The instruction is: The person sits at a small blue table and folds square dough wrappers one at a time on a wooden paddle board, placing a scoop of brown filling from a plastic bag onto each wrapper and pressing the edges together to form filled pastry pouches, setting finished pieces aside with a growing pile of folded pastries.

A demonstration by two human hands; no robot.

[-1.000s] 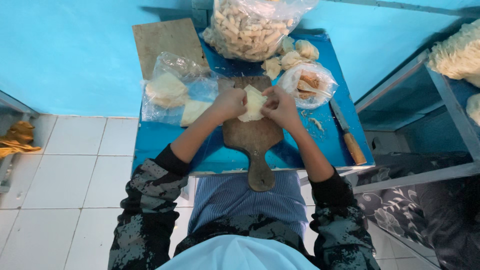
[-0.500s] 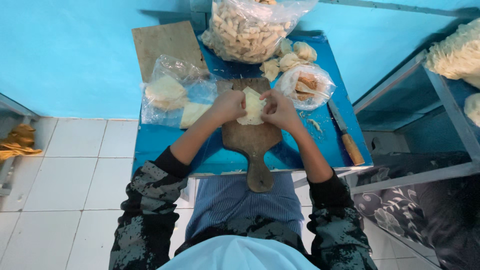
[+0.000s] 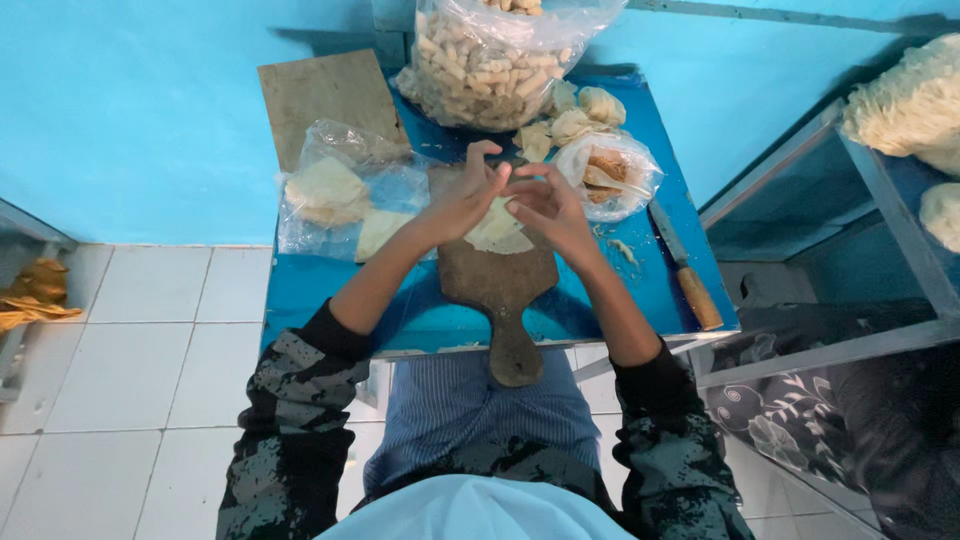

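Observation:
My left hand (image 3: 465, 196) and my right hand (image 3: 546, 206) meet over a pale, thin dough sheet (image 3: 497, 232) that rests on a dark wooden paddle board (image 3: 497, 290). Fingertips of both hands pinch the sheet's upper edge; the other fingers are spread. The board's handle hangs over the near edge of the small blue table (image 3: 330, 290). To the left lies a clear bag of pale dough sheets (image 3: 340, 195). To the right sits a small open bag of brownish filling (image 3: 608, 172).
A big clear bag of rolled pieces (image 3: 495, 60) stands at the table's back, several folded pieces (image 3: 580, 120) beside it. A wooden-handled knife (image 3: 688, 275) lies at the right edge. A flat wooden board (image 3: 320, 95) leans back left. Metal shelves (image 3: 880, 190) stand to the right.
The dough sheet, earlier lifted between both hands, now lies lower on the board, and my fingers have spread open above it. The view is closer.

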